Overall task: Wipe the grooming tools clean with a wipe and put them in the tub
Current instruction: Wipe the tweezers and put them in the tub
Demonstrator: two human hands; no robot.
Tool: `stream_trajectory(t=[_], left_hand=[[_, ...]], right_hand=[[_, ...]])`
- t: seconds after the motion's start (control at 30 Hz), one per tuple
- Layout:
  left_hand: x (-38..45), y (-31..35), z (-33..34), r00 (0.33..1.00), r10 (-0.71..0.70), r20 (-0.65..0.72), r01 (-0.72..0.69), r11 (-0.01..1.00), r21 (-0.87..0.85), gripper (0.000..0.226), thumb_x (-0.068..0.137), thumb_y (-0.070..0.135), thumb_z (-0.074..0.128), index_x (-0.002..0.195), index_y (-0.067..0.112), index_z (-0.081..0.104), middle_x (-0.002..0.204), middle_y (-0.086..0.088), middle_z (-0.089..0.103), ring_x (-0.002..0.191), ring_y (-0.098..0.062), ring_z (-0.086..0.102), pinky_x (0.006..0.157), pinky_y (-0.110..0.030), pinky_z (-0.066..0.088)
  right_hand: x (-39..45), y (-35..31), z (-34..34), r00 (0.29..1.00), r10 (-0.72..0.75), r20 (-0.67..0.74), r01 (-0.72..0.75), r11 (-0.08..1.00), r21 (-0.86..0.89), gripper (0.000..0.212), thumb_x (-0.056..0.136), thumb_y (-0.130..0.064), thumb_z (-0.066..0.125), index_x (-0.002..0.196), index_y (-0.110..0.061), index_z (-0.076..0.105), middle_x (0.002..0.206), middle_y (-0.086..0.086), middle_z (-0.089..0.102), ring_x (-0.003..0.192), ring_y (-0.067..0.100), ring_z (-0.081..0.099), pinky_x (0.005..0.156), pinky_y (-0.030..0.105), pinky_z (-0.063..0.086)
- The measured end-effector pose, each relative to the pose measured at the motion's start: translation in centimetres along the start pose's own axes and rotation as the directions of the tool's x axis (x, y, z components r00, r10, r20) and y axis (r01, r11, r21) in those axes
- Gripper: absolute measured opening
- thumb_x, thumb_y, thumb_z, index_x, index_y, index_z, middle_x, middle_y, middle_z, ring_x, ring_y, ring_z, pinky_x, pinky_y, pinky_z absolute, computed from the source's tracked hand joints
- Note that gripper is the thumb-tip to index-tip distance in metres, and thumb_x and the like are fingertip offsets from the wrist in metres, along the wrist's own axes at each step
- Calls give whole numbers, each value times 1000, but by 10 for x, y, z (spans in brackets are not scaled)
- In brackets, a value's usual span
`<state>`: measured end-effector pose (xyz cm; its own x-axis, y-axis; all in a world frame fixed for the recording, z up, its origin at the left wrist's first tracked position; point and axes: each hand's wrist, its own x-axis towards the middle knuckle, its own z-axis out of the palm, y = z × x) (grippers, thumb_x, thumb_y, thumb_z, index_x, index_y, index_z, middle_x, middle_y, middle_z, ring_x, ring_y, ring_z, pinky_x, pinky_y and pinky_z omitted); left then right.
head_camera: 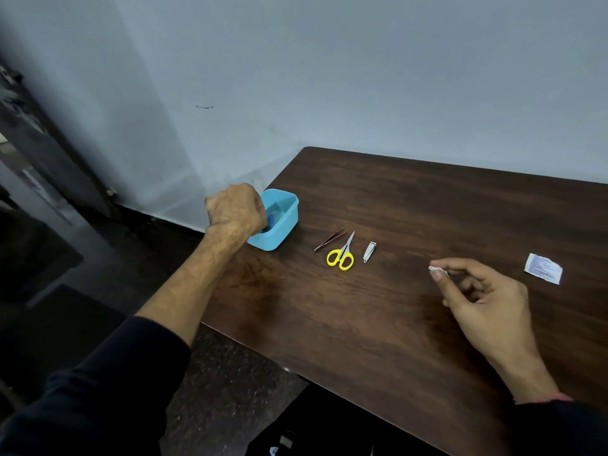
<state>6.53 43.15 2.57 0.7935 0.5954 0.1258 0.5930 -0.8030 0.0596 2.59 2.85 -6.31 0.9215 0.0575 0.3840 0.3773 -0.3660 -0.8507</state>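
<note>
We find the left hand (pixel 235 210) curled over the tub (pixel 279 222), its fingers hidden (grasp indeterminate). The right hand (pixel 480 294) pinches the wipe (pixel 436 269). The tweezers (pixel 330 240), scissors (pixel 343 253) and clipper (pixel 369 252) lie between both hands on the worktop (pixel 427 209), long axes pointing away.

blue tub (pixel 285 222) table's left corner | tweezers (pixel 330 239), yellow scissors (pixel 341 255), clipper (pixel 369 251) flat beside | wipe (pixel 436 269) pinched

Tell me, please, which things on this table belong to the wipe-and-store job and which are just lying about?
Job: tub, tweezers, yellow scissors, nail clipper, wipe pinched in the right hand, left hand at the tub.
Lying about: torn sachet.
</note>
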Motion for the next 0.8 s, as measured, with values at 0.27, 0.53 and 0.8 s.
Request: stream_trajectory(t=[0.27, 0.53, 0.8], left_hand=[[-88, -2, -6, 952, -39, -304, -143, 821, -552, 13, 93, 45, 79, 99, 34, 75, 82, 17, 76, 82, -13, 71, 79, -31, 54], [-137, 44, 46, 977, 113, -183, -201, 781, -591, 8, 94, 45, 79, 101, 41, 78, 97, 22, 72, 71, -3, 65, 83, -32, 55], [-104, 60, 58, 979, 169, -118, -205, 859, -469, 33, 101, 47, 77, 132, 37, 79, 131, 11, 66, 116, -23, 71, 98, -42, 58]], right_hand=[[4, -6, 8, 1000, 21, -16, -20, 997, 72, 18, 98, -20, 83, 106, -36, 84, 77, -4, 77, 63, 17, 74, 59, 31, 57], [13, -19, 50, 995, 97, 34, -101, 980, 172, 14, 96, -20, 85, 105, -30, 84, 97, -10, 83, 61, 17, 76, 60, 50, 63], [16, -17, 53, 992, 118, 41, -123, 978, 171, 9, 98, -26, 84, 104, -33, 84, 92, -12, 82, 63, 16, 77, 66, 53, 65]])
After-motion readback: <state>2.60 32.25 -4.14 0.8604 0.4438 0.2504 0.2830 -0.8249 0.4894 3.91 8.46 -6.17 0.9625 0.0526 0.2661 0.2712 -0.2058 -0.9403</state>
